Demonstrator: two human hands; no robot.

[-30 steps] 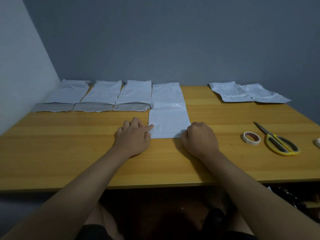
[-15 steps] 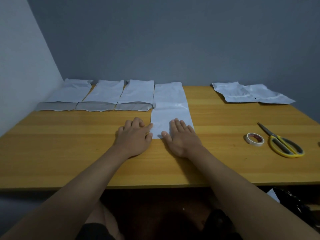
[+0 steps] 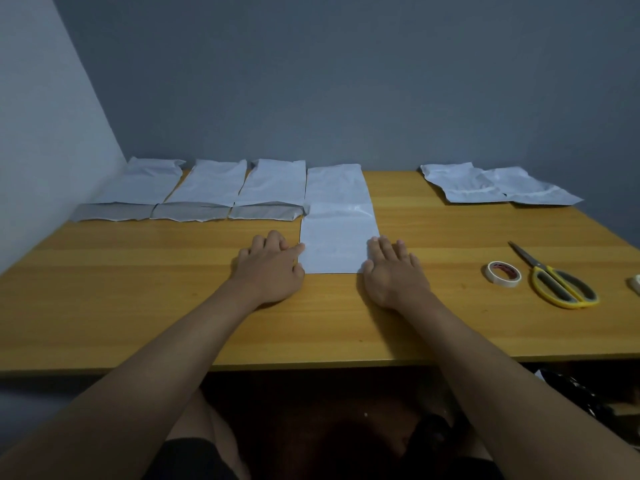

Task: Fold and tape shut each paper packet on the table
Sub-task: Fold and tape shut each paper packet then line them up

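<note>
Open packet (image 3: 337, 233) lies flat mid-bench, long axis toward the back edge, near end between both hands. Left hand (image 3: 272, 268): fingers (image 3: 273, 240) loosely curled, index tip touching the packet's left edge. Right hand (image 3: 393, 271): fingers (image 3: 379, 249) straight, flat on the near right corner. Judgement: thin, light, limp sheet that slides easily on wood; pin one side and lift the near edge by its corners to fold. Tape roll (image 3: 503, 274) and scissors (image 3: 554, 278) sit toward the right edge.
</note>
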